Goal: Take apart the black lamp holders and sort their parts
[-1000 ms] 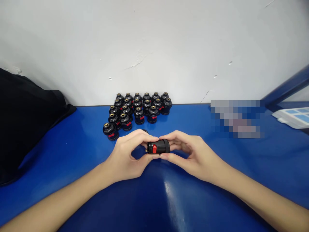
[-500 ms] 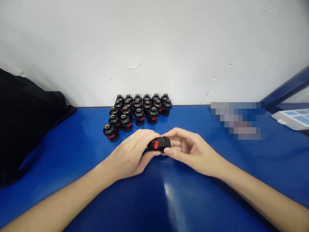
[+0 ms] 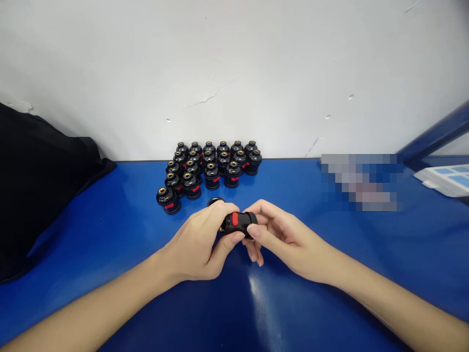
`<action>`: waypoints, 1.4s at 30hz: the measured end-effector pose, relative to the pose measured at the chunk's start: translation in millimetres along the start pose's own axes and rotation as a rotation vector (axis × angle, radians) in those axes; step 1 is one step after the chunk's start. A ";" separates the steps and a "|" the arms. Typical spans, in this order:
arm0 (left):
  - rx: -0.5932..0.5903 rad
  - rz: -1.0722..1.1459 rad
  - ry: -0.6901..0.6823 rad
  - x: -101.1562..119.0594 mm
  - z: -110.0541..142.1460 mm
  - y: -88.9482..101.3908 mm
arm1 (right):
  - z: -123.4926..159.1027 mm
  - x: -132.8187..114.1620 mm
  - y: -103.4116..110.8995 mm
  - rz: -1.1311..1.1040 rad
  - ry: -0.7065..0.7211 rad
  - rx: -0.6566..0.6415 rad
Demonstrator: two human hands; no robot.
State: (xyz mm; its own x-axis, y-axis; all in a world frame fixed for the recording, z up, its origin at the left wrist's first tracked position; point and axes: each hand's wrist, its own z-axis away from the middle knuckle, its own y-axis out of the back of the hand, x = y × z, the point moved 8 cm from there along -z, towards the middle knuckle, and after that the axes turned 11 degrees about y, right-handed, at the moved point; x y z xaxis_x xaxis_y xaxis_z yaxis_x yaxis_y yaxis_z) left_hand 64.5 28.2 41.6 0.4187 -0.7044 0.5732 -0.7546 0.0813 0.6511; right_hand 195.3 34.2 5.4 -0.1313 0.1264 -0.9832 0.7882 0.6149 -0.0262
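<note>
Between my two hands a black lamp socket (image 3: 240,223) with a red switch knob lies on its side. My left hand (image 3: 198,239) grips its left end between thumb and fingers, and a bit of brass shows there. Past the left knuckles a black round rim, looking like a socket cap (image 3: 215,200), peeks out; the fingers hide the rest. My right hand (image 3: 286,239) pinches the right end of the socket, thumb on the near side, with lower fingers hanging loosely below. Beyond stand several upright black lamp sockets (image 3: 211,177) with brass-threaded tops and red knobs.
The blue table (image 3: 205,313) meets a white wall (image 3: 256,73) behind the sockets. Black cloth (image 3: 44,186) drapes over the left side. To the right lie a pixelated patch (image 3: 362,183), a white-and-blue box (image 3: 447,178) and a blue slanted bar (image 3: 436,129).
My left hand has shifted slightly toward me, and the black rim now shows behind it. My right hand's lower fingers have dropped below the socket. The standing sockets are unmoved.
</note>
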 end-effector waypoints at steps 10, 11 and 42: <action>0.009 0.152 0.087 0.1 3.5 -0.4 | 1.2 -6.3 -3.3 0.072 0.055 0.033; 0.001 0.177 0.119 -0.9 3.4 -1.4 | 2.0 -6.4 -2.2 0.127 0.058 0.034; -0.030 -0.068 -0.005 -10.7 -0.4 5.4 | 0.4 -23.4 25.8 0.629 0.259 0.123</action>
State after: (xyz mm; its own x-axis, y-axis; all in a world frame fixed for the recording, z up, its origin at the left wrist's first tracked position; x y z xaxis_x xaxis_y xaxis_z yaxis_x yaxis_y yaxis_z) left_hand 56.2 36.4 39.2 0.4656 -0.7126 0.5248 -0.7093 0.0542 0.7029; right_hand 219.0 46.8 27.6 0.2456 0.6214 -0.7440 0.8221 0.2732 0.4996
